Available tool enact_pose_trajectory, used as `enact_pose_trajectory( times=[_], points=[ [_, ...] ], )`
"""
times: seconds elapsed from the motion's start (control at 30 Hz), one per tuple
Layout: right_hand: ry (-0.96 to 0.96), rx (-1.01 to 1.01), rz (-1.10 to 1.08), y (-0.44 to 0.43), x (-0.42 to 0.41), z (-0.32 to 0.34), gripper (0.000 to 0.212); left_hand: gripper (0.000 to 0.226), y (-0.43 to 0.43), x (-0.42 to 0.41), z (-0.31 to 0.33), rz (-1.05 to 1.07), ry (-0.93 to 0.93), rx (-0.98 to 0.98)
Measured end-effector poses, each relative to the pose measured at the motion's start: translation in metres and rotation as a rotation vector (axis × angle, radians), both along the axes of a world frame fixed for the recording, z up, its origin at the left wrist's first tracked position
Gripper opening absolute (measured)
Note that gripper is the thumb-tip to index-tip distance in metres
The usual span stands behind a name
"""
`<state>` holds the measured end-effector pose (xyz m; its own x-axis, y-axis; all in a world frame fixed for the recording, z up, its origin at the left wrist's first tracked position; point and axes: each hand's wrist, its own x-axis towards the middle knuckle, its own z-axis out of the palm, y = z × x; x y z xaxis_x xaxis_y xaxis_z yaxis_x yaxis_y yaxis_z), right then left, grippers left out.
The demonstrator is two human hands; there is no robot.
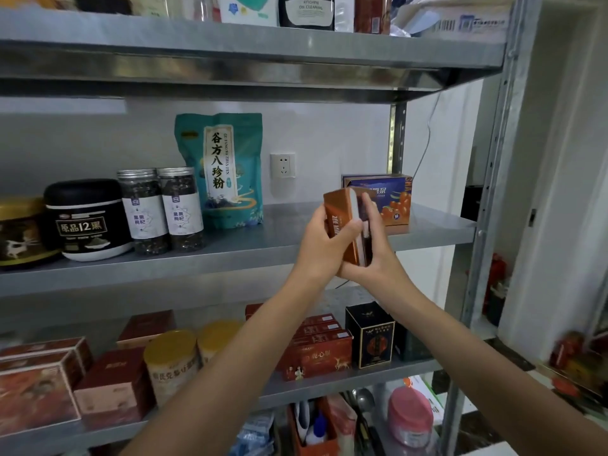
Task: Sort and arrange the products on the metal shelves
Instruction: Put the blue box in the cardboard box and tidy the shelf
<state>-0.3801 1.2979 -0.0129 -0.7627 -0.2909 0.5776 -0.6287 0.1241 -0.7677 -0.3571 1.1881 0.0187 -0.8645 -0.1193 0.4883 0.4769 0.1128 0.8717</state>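
Your left hand (pixel 324 245) and right hand (pixel 375 258) clasp the orange carton (pixel 340 213) just before the middle shelf (pixel 230 255); it looks like light, stiff cardboard, so grip its broad flat faces, not the corners.

Teal pouch (pixel 219 169), up-left of the left hand (pixel 324 250): 谷方八珍粉, GU FANG BA ZHEN FEN
Black round jar (pixel 88 220), far left: 原品12黑
Two clear jars (pixel 144 212) (pixel 182 209) between: 黑果枸杞
Dark bottle (pixel 306 10), high above: KITCHEN OIL CLEANING
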Motion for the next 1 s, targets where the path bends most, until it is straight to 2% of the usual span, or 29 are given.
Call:
enact_pose_trajectory(
  times=[0.1,0.2,0.3,0.37,0.47,0.57,0.7,0.83,1.0],
  points=[
    [-0.1,-0.107,0.008,0.017,-0.01,0.005,0.081,0.017,-0.013,0.001,0.003,-0.064,-0.052,0.132],
    [-0.257,-0.123,-0.228,0.038,-0.037,0.009,0.083,0.013,-0.019,0.004,0.001,-0.106,-0.103,0.156],
    [-0.411,-0.085,-0.21,0.048,-0.054,-0.003,0.054,0.014,-0.014,0.006,-0.004,-0.175,-0.113,0.139],
    [-0.471,-0.155,-0.195,0.05,-0.055,-0.013,0.044,0.018,-0.013,0.008,-0.006,-0.224,-0.12,0.139],
    [-0.525,-0.294,-0.12,0.05,-0.053,-0.027,0.047,0.027,-0.015,0.01,-0.009,-0.347,-0.134,0.182],
    [-0.535,-0.348,-0.071,0.048,-0.05,-0.036,0.046,0.035,-0.016,0.012,-0.01,-0.376,-0.159,0.175],
    [-0.506,-0.39,-0.167,0.042,-0.051,-0.044,0.05,0.034,-0.009,0.013,-0.014,-0.27,-0.159,0.11],
    [-0.42,-0.405,-0.288,0.032,-0.049,-0.05,0.041,0.046,0.006,0.014,-0.023,-0.097,-0.047,-0.037],
    [-0.366,-0.477,-0.334,0.026,-0.044,-0.057,0.073,0.061,0.01,0.01,-0.033,0.06,0.059,-0.177]
  ],
)
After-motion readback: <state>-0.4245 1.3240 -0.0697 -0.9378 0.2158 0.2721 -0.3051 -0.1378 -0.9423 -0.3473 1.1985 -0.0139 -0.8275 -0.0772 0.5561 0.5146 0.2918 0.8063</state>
